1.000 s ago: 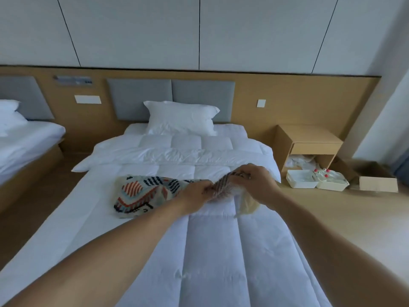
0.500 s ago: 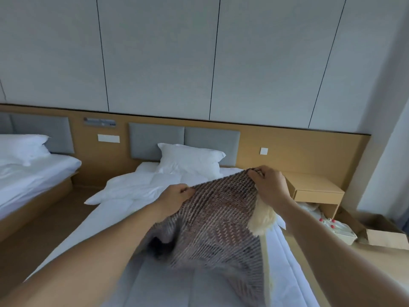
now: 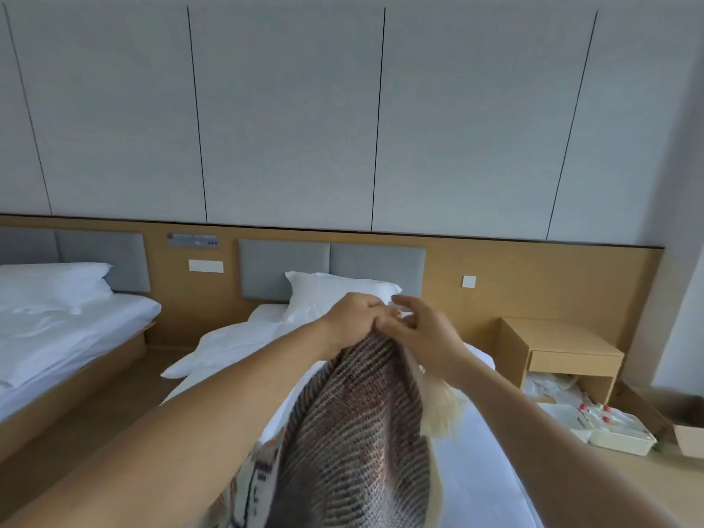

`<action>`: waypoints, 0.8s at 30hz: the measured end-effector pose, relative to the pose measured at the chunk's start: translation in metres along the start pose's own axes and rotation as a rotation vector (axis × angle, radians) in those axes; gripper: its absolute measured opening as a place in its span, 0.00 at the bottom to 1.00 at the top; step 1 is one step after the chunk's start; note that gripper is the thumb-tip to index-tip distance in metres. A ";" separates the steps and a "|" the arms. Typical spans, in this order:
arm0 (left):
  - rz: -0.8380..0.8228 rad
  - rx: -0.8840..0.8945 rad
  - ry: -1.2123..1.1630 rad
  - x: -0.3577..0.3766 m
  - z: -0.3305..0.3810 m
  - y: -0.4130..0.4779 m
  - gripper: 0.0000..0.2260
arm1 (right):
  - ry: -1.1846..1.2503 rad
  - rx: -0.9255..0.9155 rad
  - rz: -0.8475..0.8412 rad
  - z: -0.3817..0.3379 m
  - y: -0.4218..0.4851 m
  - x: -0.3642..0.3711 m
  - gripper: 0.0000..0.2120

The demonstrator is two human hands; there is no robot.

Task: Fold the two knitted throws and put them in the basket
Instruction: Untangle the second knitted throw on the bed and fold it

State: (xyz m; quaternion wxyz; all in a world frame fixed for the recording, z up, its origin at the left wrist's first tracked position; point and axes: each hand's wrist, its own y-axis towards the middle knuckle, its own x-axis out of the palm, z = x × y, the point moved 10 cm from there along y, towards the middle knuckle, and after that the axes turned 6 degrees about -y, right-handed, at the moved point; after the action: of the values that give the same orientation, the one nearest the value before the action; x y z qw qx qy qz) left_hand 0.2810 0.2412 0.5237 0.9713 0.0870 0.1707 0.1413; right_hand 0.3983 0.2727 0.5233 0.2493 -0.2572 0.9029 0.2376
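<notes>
— Step in hand?
— Early in the first fold, by the look of it. Brown striped throw (image 3: 362, 432) held up at centre frame, hanging past the lower edge, above the bed (image 3: 476, 470). Left hand (image 3: 352, 323) curled tight round the bunched top edge; right hand (image 3: 424, 339) just beside it, fingers loose and spread, plainly pinching nothing.
— Next?
— Probably calls for finding a second corner with the right, then drawing the edge out flat. Mind the cream fringe (image 3: 442, 411). Patterned cloth (image 3: 261, 474) at lower centre: same throw or the other, cannot tell. No basket in view.
— Any writing?
— Nothing readable. Marks on the grey wall plate (image 3: 192, 240), left of centre, too small.
</notes>
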 end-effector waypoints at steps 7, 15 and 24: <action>-0.097 -0.111 -0.148 0.006 -0.052 -0.014 0.10 | -0.182 0.089 -0.099 0.029 -0.007 0.011 0.15; -0.181 -0.185 -0.269 -0.007 -0.092 -0.026 0.15 | 0.010 0.065 0.206 0.007 0.007 -0.028 0.16; -0.208 -0.367 -0.094 -0.011 -0.156 -0.042 0.10 | 0.130 0.031 0.546 0.001 0.014 -0.088 0.13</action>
State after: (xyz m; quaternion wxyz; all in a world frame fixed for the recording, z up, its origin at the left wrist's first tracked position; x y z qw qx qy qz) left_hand 0.2263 0.2167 0.3734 0.9870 -0.1031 0.1047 0.0646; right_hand 0.4559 0.3143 0.5778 0.1217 -0.0150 0.9564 0.2651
